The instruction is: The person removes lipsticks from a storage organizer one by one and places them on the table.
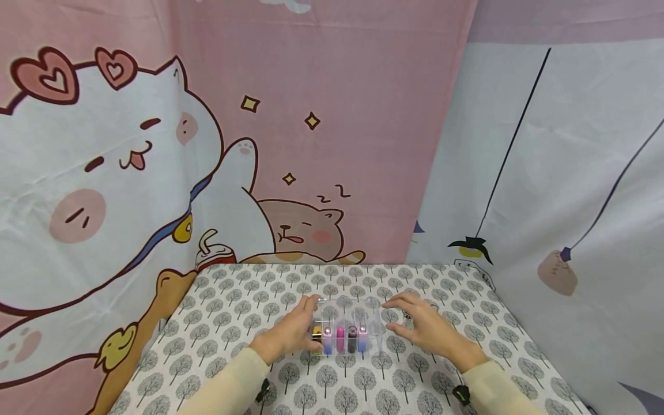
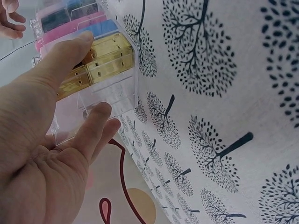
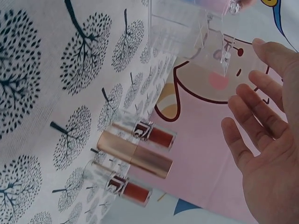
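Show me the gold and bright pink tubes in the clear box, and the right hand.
Gold tube (image 2: 111, 58), left wrist view: its shiny side.
Bright pink tube (image 1: 340, 340), head view: its middle.
Right hand (image 1: 424, 325), head view: its back.

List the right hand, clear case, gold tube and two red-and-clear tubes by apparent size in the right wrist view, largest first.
1. Right hand, partly out of frame
2. Clear case, also cut off
3. Gold tube, upper red-and-clear tube and lower red-and-clear tube: too alike to rank
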The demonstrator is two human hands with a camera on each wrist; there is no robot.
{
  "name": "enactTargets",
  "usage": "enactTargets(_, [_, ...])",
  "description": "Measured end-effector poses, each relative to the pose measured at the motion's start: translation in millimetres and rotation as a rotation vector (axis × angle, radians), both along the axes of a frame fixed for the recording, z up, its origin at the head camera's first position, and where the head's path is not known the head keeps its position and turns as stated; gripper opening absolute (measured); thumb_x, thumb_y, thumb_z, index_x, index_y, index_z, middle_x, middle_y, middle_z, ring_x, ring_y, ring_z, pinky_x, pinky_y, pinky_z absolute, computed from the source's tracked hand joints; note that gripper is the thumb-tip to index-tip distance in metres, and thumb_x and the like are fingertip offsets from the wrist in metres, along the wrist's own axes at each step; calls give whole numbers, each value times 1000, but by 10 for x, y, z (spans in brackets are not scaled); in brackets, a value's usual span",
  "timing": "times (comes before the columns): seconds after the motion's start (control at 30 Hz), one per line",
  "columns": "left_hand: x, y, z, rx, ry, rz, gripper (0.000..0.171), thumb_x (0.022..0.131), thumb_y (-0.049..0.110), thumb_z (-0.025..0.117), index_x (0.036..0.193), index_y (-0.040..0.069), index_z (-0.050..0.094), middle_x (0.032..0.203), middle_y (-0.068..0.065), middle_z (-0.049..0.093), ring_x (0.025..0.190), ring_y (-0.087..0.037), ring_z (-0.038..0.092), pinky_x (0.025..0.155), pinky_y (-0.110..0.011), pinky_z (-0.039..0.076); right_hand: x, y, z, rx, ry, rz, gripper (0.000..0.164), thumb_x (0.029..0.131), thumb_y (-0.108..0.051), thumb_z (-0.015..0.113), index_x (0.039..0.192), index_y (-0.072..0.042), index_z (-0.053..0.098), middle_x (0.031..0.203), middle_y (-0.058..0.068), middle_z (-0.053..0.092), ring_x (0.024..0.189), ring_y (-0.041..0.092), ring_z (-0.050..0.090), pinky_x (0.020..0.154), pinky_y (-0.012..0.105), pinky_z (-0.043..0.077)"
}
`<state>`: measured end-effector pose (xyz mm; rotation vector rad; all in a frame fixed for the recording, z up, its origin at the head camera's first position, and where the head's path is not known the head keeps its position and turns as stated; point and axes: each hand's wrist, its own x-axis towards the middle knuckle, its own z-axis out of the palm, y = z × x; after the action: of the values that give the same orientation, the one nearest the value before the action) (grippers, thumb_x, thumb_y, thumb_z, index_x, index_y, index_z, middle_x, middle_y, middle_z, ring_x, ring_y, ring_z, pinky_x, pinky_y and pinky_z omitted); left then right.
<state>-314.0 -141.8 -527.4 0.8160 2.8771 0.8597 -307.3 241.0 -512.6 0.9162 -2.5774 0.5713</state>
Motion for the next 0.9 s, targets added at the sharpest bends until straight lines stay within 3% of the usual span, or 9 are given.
enactTargets(0.3, [6, 5, -9, -3, 15, -2, 131, 82, 30, 109, 179, -2, 27, 162, -28, 55, 141, -43, 70, 127, -58, 60, 6, -124, -38, 13, -9, 54, 45, 102, -26, 92, 144, -20, 78, 147, -3, 77, 134, 24, 76, 115, 62, 67])
enactTargets(0.53, [-1, 2, -21, -8, 6, -1, 132, 83, 31, 108, 180, -1, 25, 163, -27, 53, 140, -43, 70, 126, -57, 62, 10, -219, -48, 46, -40, 84, 46, 105, -32, 90, 147, -17, 77, 148, 0, 76, 135, 23, 75, 118, 53, 67])
enactTargets(0.9, [-23, -3, -35, -20, 8, -1, 131, 83, 31, 108, 180, 0, 24, 164, -26, 53, 146, -44, 67, 129, -57, 59, 22, -333, -86, 83, -33, 92, 44, 107, -35, 87, 147, -19, 78, 150, -1, 76, 138, 24, 74, 119, 55, 66])
